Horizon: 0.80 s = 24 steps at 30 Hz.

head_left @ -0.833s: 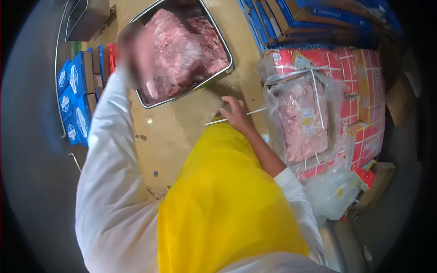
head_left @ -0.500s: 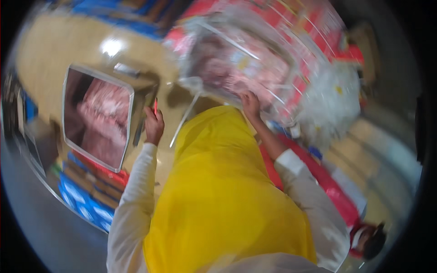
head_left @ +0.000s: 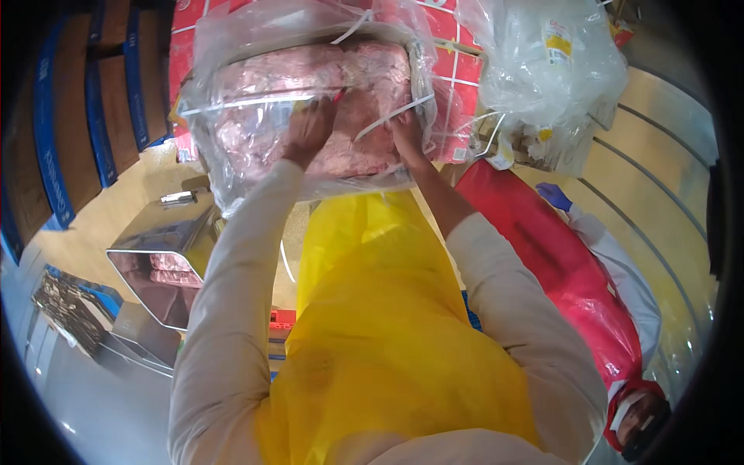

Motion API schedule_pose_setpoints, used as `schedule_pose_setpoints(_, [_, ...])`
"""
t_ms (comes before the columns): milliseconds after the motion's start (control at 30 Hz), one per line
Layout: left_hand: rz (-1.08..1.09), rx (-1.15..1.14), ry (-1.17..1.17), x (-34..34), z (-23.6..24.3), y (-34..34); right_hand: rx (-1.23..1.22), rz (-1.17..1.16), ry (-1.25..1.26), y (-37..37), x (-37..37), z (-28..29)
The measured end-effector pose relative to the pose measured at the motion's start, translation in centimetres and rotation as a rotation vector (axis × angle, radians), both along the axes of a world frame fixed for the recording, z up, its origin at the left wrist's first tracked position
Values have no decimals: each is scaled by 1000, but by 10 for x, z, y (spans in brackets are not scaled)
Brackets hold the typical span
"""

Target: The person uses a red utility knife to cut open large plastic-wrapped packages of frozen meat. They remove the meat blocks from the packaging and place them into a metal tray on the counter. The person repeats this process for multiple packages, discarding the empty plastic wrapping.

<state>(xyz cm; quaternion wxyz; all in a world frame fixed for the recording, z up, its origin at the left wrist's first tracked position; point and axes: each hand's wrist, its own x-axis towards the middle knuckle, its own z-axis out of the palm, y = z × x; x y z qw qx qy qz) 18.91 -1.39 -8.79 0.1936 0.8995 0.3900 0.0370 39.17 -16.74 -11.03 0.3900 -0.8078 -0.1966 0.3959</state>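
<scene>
A big block of pink frozen meat (head_left: 256,116) in clear plastic wrap lies on red cartons (head_left: 459,85) in front of me, bound with white straps (head_left: 403,111). My left hand (head_left: 308,130) rests on top of the block, closed on a small red-tipped tool (head_left: 339,95) whose tip points at a strap. My right hand (head_left: 406,133) is at the block's right side, fingers closed around a white strap. My yellow apron (head_left: 372,333) fills the lower middle of the view.
A steel tub (head_left: 139,249) holding meat stands at lower left on the tan floor. Blue cartons (head_left: 50,147) are stacked at left. Crumpled clear plastic bags (head_left: 542,62) lie at upper right. A person in a red apron (head_left: 566,263) with a blue glove (head_left: 553,195) works close at right.
I have turned from the steel tub to the wrapped meat block. My left hand has come up from beside the tub onto the block, and my right hand has closed on a strap.
</scene>
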Motion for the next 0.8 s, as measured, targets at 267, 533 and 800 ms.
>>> schedule_pose_setpoints(267, [-236,144,53,152,-53,64,4,237,74,-45,27,8])
schedule_pose_setpoints(533, [-379,286,-517,43,-54,68,78,283,-68,-56,43,-34])
schedule_pose_setpoints(800, [-282,199,405,-255,-8,55,254,647,-539,55,15,30])
